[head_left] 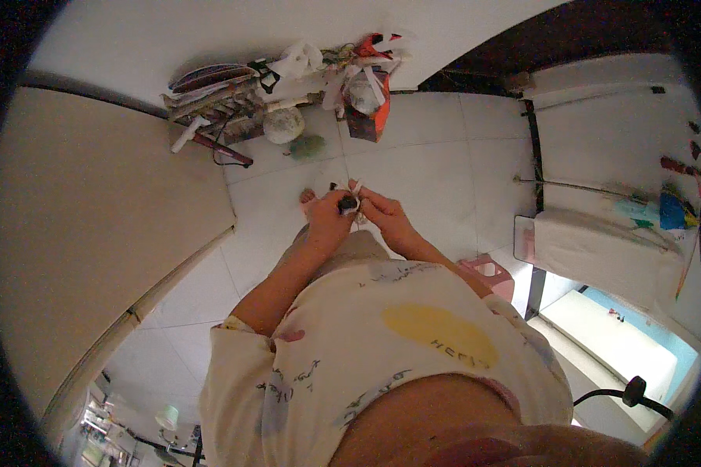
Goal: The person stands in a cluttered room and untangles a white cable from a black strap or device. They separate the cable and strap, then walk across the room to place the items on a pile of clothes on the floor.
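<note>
My left hand (331, 219) and my right hand (389, 218) meet in front of my body, above the pale tiled floor. Between them is a small dark object (348, 205) with a whitish part at its edge; it is too small to name. The left fingers are curled around the dark part. On its other side, the right thumb and fingers pinch the whitish part. A thin white piece (356, 187) sticks up by the right fingertips, and what it belongs to cannot be made out.
Along the far wall lie a pile of folded things (214, 93), a round whitish bundle (283, 124) and an orange-red bag (378, 117). A large beige panel (109, 179) fills the left. At right are a pink plastic stool (494, 274) and a pale cloth (592, 241).
</note>
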`<state>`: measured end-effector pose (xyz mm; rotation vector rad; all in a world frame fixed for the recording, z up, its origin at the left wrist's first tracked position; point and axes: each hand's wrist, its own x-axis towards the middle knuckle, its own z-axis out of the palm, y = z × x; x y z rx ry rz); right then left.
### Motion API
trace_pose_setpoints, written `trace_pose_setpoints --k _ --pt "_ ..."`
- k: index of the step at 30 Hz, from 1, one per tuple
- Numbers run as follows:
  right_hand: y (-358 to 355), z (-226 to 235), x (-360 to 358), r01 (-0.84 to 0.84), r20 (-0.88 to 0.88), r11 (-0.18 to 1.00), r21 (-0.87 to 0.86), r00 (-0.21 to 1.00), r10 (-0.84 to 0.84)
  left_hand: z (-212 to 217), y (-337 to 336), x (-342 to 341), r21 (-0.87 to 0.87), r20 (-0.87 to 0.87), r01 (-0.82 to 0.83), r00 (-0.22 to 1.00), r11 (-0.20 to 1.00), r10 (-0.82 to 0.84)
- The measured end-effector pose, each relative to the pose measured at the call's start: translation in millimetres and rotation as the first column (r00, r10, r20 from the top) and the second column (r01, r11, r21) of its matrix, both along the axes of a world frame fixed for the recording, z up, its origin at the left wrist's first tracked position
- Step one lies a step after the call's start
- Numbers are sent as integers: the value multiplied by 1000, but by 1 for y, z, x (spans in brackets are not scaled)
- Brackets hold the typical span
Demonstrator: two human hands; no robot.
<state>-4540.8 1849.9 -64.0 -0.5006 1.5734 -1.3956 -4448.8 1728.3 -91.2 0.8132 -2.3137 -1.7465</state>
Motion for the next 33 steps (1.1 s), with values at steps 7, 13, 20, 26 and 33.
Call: trace_pose_setpoints --k 7,13,20,26,33 --pt "-58 -5 -43 -65 -95 998 18 993 66 -3 -40 -10 109 -100 -172 978 979 183" --pt "-79 -30 -57 -504 -272 863 23 828 491 4 -44 -24 210 97 -548 836 810 540" --pt "-103 -33 -107 -631 -428 776 -7 703 568 0 -27 -59 682 423 -705 599 197 680" --pt "-114 -64 -172 -687 -511 727 -5 626 589 -3 -23 -101 905 384 -394 593 -160 708" --pt "-150 -101 -220 -385 -385 877 289 791 475 -2 -18 -135 907 311 -415 535 -76 786"
